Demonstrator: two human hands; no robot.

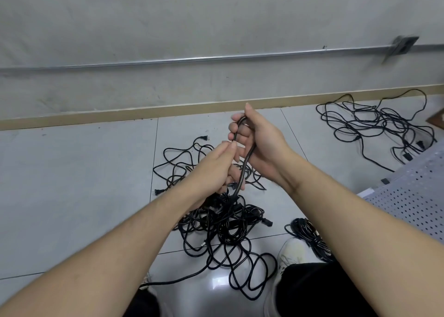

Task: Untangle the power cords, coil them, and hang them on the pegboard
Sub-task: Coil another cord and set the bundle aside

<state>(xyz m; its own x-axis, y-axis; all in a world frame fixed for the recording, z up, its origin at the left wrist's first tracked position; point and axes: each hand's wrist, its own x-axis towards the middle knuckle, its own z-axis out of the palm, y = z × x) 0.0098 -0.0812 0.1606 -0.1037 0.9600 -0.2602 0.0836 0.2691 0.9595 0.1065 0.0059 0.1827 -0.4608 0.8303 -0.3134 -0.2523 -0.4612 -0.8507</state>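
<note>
From the head view: both hands are up over the floor, working one black cord [242,165]. The right hand [260,146] has its fingers curled round the top of a loop, the left hand [216,170] pinches the same cord just below and grips it lower down. Under them sprawls the big tangle [223,223] on the tiles (plugs poking out). A second tangle [370,124] lies well apart by the wall, a coiled bundle [310,237] beside the shoe [292,250], and the pegboard [418,196] at right.
</note>
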